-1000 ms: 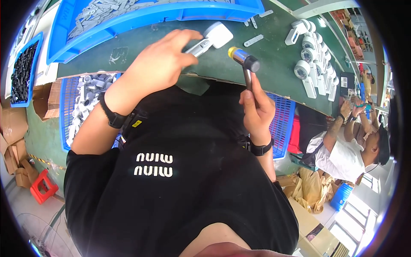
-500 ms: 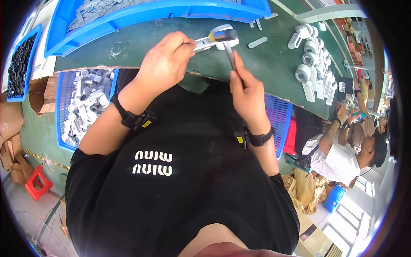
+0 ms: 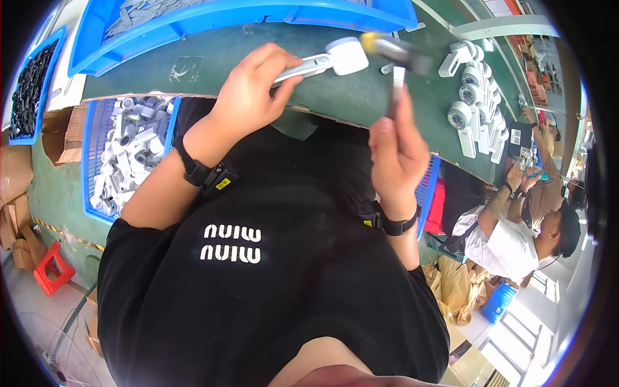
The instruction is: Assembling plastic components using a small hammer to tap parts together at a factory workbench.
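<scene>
The hammer (image 3: 393, 50) has moved right of the white part (image 3: 350, 57)

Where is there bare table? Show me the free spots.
Free: the green table left of the left hand, bordering the blue tray; also between the right hand and the clustered white parts. Crowded: that cluster, and around the hammer.

My black shirt (image 3: 284, 284): white lettering (image 3: 231, 243), two stacked lines; left-side black device (image 3: 213, 178): yellow label (image 3: 222, 184), dark marks too small to read; right-side black device (image 3: 367, 212): second yellow label (image 3: 368, 223), illegible; dark panel (image 3: 524, 128), far right: white label (image 3: 515, 137), print unreadable
</scene>
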`<state>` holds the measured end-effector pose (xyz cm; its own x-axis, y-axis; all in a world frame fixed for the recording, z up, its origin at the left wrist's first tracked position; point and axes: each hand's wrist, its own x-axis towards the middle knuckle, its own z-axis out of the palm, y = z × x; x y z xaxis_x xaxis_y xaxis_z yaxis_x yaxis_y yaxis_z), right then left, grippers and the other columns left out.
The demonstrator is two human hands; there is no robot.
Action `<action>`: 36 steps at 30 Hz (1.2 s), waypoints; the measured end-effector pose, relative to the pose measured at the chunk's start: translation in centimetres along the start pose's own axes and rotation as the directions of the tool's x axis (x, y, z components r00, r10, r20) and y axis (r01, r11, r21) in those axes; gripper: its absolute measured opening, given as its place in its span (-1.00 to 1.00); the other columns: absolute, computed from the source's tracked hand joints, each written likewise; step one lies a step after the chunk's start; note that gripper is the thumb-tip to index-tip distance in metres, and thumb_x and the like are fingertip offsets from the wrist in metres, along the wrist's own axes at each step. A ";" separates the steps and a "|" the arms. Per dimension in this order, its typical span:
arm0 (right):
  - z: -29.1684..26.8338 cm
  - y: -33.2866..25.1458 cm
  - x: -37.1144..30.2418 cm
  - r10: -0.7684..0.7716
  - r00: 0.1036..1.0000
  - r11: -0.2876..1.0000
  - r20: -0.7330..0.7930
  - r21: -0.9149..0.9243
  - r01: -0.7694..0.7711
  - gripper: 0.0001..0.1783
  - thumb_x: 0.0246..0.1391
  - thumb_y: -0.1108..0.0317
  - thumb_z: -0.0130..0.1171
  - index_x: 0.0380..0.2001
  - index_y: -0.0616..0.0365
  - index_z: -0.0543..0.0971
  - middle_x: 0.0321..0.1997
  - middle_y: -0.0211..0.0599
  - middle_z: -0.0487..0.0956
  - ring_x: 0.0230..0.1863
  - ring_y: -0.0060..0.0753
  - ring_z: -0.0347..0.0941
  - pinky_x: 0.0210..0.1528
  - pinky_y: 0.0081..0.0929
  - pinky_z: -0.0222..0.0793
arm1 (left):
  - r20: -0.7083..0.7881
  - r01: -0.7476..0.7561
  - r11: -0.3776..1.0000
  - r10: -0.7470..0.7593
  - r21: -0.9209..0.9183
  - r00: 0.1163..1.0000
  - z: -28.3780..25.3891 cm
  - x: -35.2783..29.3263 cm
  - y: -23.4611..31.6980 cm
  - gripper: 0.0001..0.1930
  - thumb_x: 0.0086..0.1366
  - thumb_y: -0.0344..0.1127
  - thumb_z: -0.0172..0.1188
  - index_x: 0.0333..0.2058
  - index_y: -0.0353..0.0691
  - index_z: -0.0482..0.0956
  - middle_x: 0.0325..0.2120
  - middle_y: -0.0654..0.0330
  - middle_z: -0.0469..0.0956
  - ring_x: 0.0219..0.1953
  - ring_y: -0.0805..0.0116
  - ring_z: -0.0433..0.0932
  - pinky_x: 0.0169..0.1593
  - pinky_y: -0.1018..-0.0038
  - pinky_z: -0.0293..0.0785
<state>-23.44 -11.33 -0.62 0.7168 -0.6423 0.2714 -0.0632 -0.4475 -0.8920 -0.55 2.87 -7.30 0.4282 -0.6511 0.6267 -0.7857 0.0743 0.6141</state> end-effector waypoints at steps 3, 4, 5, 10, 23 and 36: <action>0.2 0.2 -0.5 -0.111 0.990 0.981 -0.082 0.150 0.122 -0.40 0.47 0.52 0.20 0.52 0.23 0.47 -0.40 -0.55 0.60 -0.43 -0.70 0.43 -0.31 -0.62 0.41 | -0.038 0.122 0.986 -0.127 -0.111 0.991 0.4 -0.2 0.1 -0.62 0.32 -0.44 0.47 0.07 -0.27 0.59 -0.16 -0.02 0.72 -0.10 -0.09 0.74 -0.01 0.14 0.68; 0.2 1.2 -0.3 -0.191 0.981 0.981 -0.043 0.005 0.192 -0.39 0.46 0.53 0.22 0.52 0.21 0.47 -0.42 -0.42 0.61 -0.45 -0.58 0.47 -0.30 -0.56 0.43 | -0.040 0.123 0.986 -0.128 -0.111 0.991 0.4 -0.3 0.1 -0.62 0.32 -0.44 0.47 0.07 -0.27 0.59 -0.16 -0.02 0.72 -0.10 -0.09 0.74 -0.01 0.14 0.68; 0.2 1.8 0.1 -0.192 0.980 0.981 -0.042 0.005 0.192 -0.39 0.46 0.53 0.22 0.52 0.21 0.47 -0.42 -0.42 0.61 -0.45 -0.58 0.47 -0.30 -0.56 0.43 | -0.015 0.154 0.981 -0.157 -0.118 0.987 0.3 -0.4 0.0 -0.57 0.32 -0.42 0.48 0.11 -0.26 0.54 -0.15 -0.04 0.73 -0.08 -0.08 0.75 0.00 0.14 0.68; 0.5 -0.5 0.7 -0.100 0.968 0.926 0.228 -0.335 0.175 -0.43 0.37 0.58 0.27 0.42 0.20 0.58 -0.38 -0.04 0.64 -0.47 -0.20 0.51 -0.25 -0.40 0.50 | 0.013 0.167 0.982 -0.166 -0.089 0.986 0.2 -0.4 -0.2 -0.51 0.33 -0.40 0.49 0.16 -0.26 0.48 -0.14 -0.04 0.74 -0.07 -0.08 0.76 0.02 0.14 0.68; 2.3 0.9 1.9 -0.512 0.854 0.857 0.089 -0.017 0.515 -0.41 0.25 0.68 0.33 0.34 0.19 0.65 -0.48 -0.12 0.55 -0.51 -0.23 0.46 -0.34 -0.38 0.46 | 0.053 0.233 0.957 -0.227 -0.171 0.972 -0.5 0.4 0.2 -0.32 0.27 -0.41 0.56 0.31 -0.28 0.44 -0.16 0.05 0.79 -0.13 0.09 0.80 0.02 0.25 0.71; -0.7 3.9 3.0 -0.034 0.993 0.977 0.114 0.213 0.009 -0.44 0.49 0.48 0.25 0.49 0.15 0.53 -0.35 -0.51 0.63 -0.38 -0.70 0.47 -0.32 -0.62 0.42 | 0.109 0.229 0.973 -0.226 -0.011 0.968 -3.0 1.0 1.1 -0.72 0.24 -0.41 0.55 -0.11 -0.28 0.71 -0.26 0.09 0.72 -0.24 0.20 0.73 -0.12 0.32 0.62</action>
<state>-21.98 -15.46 -3.06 0.7930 -0.5516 0.2586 0.0926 -0.3104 -0.9461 0.29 4.56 -4.58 0.5434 -0.7294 0.4156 -0.6621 -0.0680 0.7464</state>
